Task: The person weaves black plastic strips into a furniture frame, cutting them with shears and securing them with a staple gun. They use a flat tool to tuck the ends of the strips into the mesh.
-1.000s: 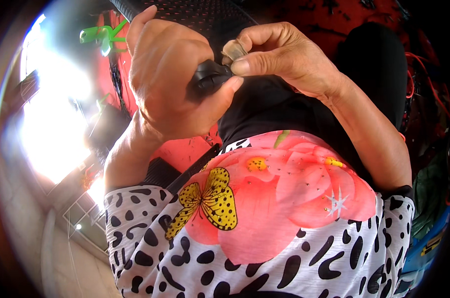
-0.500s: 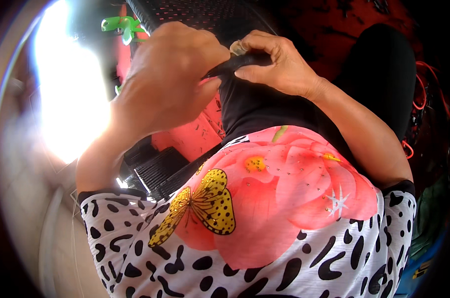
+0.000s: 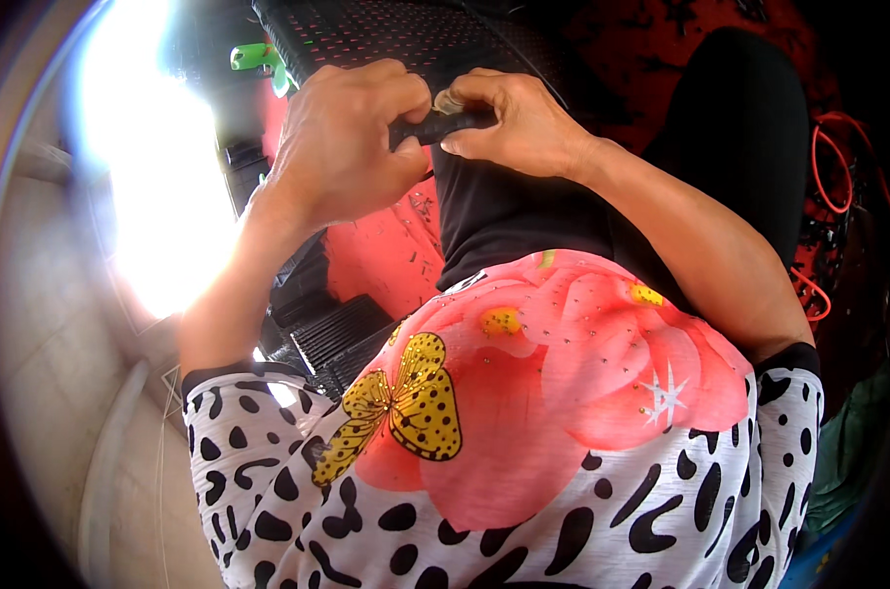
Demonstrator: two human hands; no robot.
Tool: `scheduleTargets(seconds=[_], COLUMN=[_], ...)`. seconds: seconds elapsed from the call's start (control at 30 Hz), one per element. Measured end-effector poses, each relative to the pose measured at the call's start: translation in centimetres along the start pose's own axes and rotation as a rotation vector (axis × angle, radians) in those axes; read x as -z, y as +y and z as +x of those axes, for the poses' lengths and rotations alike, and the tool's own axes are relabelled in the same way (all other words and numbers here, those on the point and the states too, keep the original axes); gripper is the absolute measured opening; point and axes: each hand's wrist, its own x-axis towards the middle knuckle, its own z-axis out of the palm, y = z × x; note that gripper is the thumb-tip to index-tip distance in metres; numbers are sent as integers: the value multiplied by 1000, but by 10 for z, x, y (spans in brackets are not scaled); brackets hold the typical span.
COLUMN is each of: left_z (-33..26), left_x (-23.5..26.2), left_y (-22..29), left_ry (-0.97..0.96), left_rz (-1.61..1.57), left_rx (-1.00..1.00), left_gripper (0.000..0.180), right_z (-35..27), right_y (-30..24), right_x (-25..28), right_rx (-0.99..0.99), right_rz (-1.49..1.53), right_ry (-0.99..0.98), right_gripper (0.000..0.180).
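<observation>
We see short black rod [image 3: 435, 128] lying crosswise, long axis left-right; left hand [image 3: 342, 147] fisted round its left end, right hand [image 3: 509, 123] fingertips pinching right end, equally near

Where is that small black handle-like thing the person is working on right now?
In the head view it sits near the top centre: the black handle-like piece is gripped between the left hand and the right hand, just below a black perforated mat.
</observation>
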Motion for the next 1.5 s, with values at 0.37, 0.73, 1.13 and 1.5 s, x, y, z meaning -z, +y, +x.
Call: scheduleTargets(seconds=[0.37, 0.73, 1.13, 1.5], left_z=[4, 44, 29, -110], left_x=[-6, -44, -41, 2], left_y=[-6, -8, 2, 65], left_ry=[93, 532, 592, 171], left_rz=[36, -60, -120, 93], left_rx=[18, -127, -106, 192], left_gripper=[17, 27, 30, 26], right_z=[8, 17, 19, -19], right_y=[1, 18, -10, -59], right_x=[4, 50, 54, -48], right_rx=[-23, -34, -301, -315], right_rz=[-65, -73, 208, 382], right_ry=[-15, 133, -132, -469], right_gripper=[40, 37, 25, 41])
